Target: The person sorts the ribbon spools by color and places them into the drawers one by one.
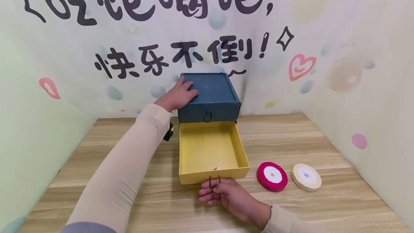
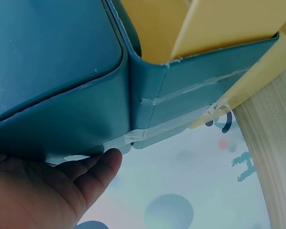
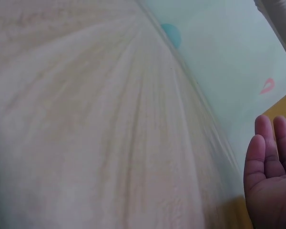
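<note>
A blue drawer box [image 1: 210, 89] stands at the back of the table, its upper drawer closed with a black ring pull [image 1: 207, 117] in front. Below it a yellow drawer [image 1: 213, 177] is pulled well out, and nothing lies inside. My left hand [image 1: 178, 95] rests on the left part of the box's top, fingers spread; in the left wrist view the hand [image 2: 62, 186] lies against the blue box's side [image 2: 62, 119]. At the yellow drawer's front, my right hand [image 1: 231, 197] holds the dark loop pull [image 1: 211, 182] between thumb and finger. The right wrist view shows only part of that hand [image 3: 276, 176].
To the right of the drawer, a magenta ribbon roll [image 1: 272, 176] and a cream ribbon roll [image 1: 306, 177] lie flat on the wooden table [image 1: 155, 197]. A small black object [image 1: 168, 132] sits left of the box, partly behind my left sleeve. A printed wall sheet [image 1: 265, 82] stands close behind.
</note>
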Demonstrator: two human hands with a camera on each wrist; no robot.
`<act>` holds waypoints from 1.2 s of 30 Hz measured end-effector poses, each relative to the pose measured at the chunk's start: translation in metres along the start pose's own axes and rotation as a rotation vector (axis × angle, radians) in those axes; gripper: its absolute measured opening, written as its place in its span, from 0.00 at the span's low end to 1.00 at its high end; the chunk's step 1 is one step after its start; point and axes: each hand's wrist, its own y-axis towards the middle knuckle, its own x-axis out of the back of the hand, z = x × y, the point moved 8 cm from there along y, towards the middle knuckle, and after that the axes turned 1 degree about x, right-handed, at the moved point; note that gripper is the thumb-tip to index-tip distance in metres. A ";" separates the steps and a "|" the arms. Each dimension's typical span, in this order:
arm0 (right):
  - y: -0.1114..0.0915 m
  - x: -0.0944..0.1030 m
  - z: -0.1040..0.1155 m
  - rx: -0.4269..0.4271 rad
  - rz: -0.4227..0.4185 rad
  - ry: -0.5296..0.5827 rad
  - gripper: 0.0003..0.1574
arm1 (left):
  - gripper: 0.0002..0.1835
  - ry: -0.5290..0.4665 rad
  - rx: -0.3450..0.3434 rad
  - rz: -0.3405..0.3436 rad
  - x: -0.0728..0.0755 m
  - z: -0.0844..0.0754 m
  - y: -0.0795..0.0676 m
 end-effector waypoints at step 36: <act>-0.025 -0.045 0.010 0.093 0.303 -0.426 0.23 | 0.36 -0.009 0.009 0.003 0.000 0.000 -0.002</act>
